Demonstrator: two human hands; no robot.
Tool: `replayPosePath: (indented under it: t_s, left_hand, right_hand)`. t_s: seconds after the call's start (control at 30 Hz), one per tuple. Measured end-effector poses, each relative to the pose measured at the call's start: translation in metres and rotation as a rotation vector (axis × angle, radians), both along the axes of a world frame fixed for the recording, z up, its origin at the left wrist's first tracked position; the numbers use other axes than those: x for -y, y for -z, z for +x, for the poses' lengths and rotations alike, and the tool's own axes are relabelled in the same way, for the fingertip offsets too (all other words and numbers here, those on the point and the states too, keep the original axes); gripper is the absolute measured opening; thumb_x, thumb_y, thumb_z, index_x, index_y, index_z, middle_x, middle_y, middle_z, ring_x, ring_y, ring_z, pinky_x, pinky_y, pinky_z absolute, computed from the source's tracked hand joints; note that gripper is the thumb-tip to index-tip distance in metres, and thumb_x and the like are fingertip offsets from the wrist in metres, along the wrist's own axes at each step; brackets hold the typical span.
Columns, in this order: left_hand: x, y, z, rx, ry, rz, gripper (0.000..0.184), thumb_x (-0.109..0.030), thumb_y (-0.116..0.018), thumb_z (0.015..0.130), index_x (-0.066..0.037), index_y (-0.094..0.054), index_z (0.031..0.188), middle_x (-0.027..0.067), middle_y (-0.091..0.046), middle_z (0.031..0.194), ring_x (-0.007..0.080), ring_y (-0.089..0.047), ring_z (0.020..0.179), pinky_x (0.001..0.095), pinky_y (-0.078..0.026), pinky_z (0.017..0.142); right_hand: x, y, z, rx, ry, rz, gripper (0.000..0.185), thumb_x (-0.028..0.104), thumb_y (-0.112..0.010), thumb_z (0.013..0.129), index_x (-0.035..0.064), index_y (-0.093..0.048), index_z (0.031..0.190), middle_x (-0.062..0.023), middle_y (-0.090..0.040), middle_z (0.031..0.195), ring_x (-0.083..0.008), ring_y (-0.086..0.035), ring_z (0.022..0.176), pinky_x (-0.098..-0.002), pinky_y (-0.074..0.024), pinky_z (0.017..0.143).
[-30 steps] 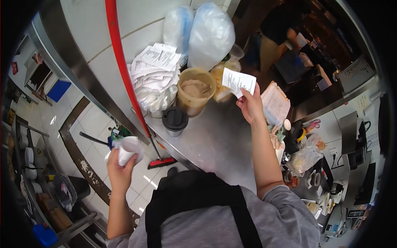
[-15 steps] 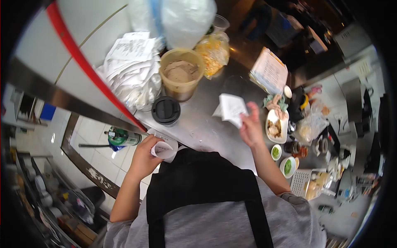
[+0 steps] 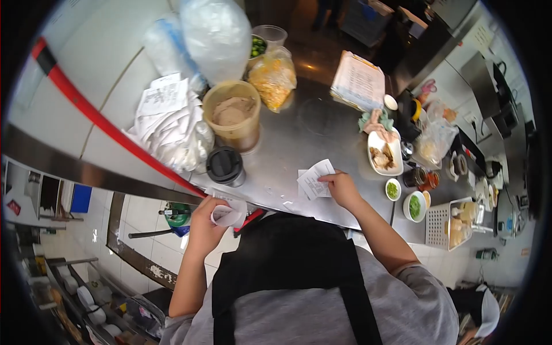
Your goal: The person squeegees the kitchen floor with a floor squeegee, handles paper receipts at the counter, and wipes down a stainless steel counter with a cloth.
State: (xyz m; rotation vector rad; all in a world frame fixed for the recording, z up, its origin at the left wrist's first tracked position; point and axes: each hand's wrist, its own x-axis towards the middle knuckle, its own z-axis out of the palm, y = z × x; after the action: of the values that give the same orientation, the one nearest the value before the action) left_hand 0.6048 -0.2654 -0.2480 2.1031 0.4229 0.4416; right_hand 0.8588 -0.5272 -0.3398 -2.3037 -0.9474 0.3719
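Hands (image 3: 344, 191) hold slips (image 3: 318, 179): left curled; right's topmost, long axis rising rightward.

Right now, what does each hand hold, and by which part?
Left hand: curled paper, by its left side. Right hand: printed slip, by its right edge.

curled paper (image 3: 229, 214) | white, looped | in left fingers (image 3: 214, 203) | printed slips (image 3: 314, 180) | overlapping, fanned | in right fingers (image 3: 332, 178)
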Motion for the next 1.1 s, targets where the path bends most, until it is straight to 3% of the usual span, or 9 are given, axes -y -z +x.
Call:
replayPosePath:
  t_s: [0.13,0.23,0.37,0.53,0.73,0.8,0.93,1.07,1.1]
  left_hand:
    - [-0.012,-0.006,-0.009,0.001,-0.078,0.0,0.018,-0.003,-0.073,0.071,-0.002,-0.058,0.081,0.0058,-0.057,0.079,0.0151,-0.057,0.07,0.0271,-0.045,0.063]
    - [-0.023,-0.001,-0.013,0.078,-0.273,-0.159,0.018,-0.004,-0.072,0.073,0.0,-0.06,0.086,0.0071,-0.062,0.08,0.0173,-0.061,0.073,0.0284,-0.047,0.065]
    - [-0.046,0.005,-0.003,0.153,-0.402,-0.211,0.018,-0.012,-0.069,0.082,0.003,-0.063,0.092,0.0069,-0.067,0.082,0.0123,-0.061,0.074,0.0287,-0.048,0.067]
    - [-0.06,0.034,0.004,0.193,-0.485,-0.398,0.021,-0.015,-0.069,0.083,0.002,-0.063,0.094,0.0047,-0.066,0.082,0.0116,-0.06,0.075,0.0281,-0.047,0.068]
    - [-0.069,0.06,0.013,0.339,-0.479,-0.318,0.022,-0.02,-0.07,0.082,0.0,-0.064,0.09,0.0015,-0.061,0.072,0.0066,-0.052,0.054,0.0245,-0.039,0.045]
    - [-0.071,0.058,0.008,0.182,-0.505,-0.436,0.023,-0.021,-0.07,0.082,0.0,-0.063,0.089,0.001,-0.06,0.069,0.0068,-0.051,0.052,0.0246,-0.039,0.045]
    - [-0.07,0.047,0.006,0.187,-0.512,-0.514,0.026,-0.021,-0.068,0.083,0.003,-0.062,0.091,0.0014,-0.059,0.068,0.0078,-0.051,0.051,0.0251,-0.039,0.043]
    - [-0.07,0.029,-0.003,0.184,-0.529,-0.545,0.03,-0.02,-0.069,0.081,0.004,-0.062,0.098,0.0085,-0.066,0.077,0.0136,-0.06,0.061,0.0301,-0.048,0.054]
    - [-0.069,0.022,-0.007,0.079,-0.525,-0.427,0.032,-0.02,-0.069,0.08,0.004,-0.062,0.1,0.0114,-0.067,0.08,0.0166,-0.063,0.065,0.0314,-0.049,0.058]
  right_hand:
    - [-0.074,-0.129,-0.011,-0.185,-0.054,0.136,0.033,-0.003,-0.047,0.082,0.0087,-0.071,0.102,-0.016,-0.064,0.096,-0.0234,-0.063,0.089,-0.028,-0.047,0.081]
    - [-0.152,-0.189,-0.017,-0.244,-0.217,0.629,0.025,0.007,-0.054,0.089,0.0024,-0.066,0.111,-0.011,-0.067,0.107,-0.0149,-0.06,0.099,-0.0267,-0.0421,0.091]
    - [-0.265,-0.229,-0.037,-0.454,-0.32,0.859,0.03,0.015,-0.068,0.083,-0.0013,-0.066,0.108,-0.0128,-0.068,0.099,-0.0129,-0.062,0.087,-0.026,-0.0477,0.079]
    - [-0.338,-0.178,-0.037,-0.31,-0.25,0.764,0.026,0.015,-0.074,0.075,-0.002,-0.07,0.094,-0.0137,-0.069,0.078,-0.0159,-0.063,0.069,-0.0284,-0.0493,0.066]
    - [-0.347,-0.168,-0.041,-0.014,-0.235,0.731,0.018,0.017,-0.072,0.074,0.0007,-0.071,0.082,-0.0188,-0.064,0.067,-0.0272,-0.063,0.061,-0.0331,-0.0505,0.065]
    - [-0.349,-0.16,-0.038,0.271,-0.388,0.475,0.018,0.019,-0.071,0.075,0.0026,-0.072,0.082,-0.0176,-0.065,0.068,-0.0323,-0.063,0.063,-0.0371,-0.0513,0.066]
    - [-0.347,-0.156,-0.03,0.311,-0.376,0.371,0.022,0.026,-0.075,0.072,0.0086,-0.073,0.085,-0.0156,-0.065,0.089,-0.0321,-0.062,0.086,-0.0424,-0.0485,0.075]
    - [-0.303,-0.201,-0.057,0.891,-0.348,0.659,0.036,0.037,-0.078,0.068,0.0101,-0.07,0.091,-0.0106,-0.062,0.098,-0.0313,-0.056,0.098,-0.0394,-0.0443,0.082]
    - [-0.286,-0.199,-0.075,0.688,-0.449,0.563,0.035,0.037,-0.078,0.068,0.0092,-0.069,0.087,-0.0093,-0.061,0.096,-0.0298,-0.056,0.095,-0.0398,-0.044,0.079]
